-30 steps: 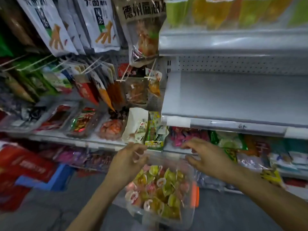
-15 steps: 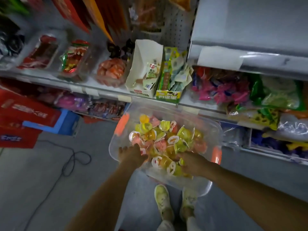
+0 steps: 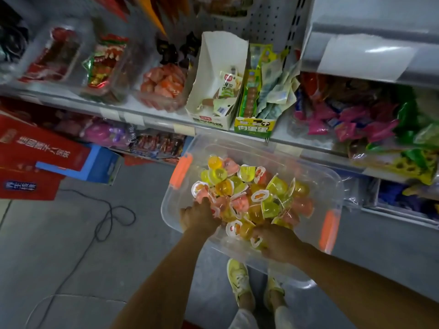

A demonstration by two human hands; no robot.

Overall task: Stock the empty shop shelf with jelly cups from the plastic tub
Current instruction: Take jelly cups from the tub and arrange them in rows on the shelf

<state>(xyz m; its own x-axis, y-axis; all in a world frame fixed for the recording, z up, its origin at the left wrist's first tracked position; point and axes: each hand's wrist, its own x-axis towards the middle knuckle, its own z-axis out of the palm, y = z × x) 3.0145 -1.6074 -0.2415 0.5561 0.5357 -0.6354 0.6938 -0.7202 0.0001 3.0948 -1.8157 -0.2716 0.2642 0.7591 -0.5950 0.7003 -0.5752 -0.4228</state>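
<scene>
Plastic tub (image 3: 329, 179) lies lengthwise left-right, left hand (image 3: 199, 218) and right hand (image 3: 276, 243) gripping jelly cups (image 3: 257, 195).

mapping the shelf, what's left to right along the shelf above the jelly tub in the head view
clear tray of red packs, tray of red-green packs, tub of orange snacks, white carton, green carton, pink wrapped sweets

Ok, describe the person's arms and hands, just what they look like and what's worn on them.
Both forearms are bare up to the frame's edge: no sleeves show. The left hand and right hand wear no gloves, and no watch, bracelet or ring is visible on the parts in view.
</scene>
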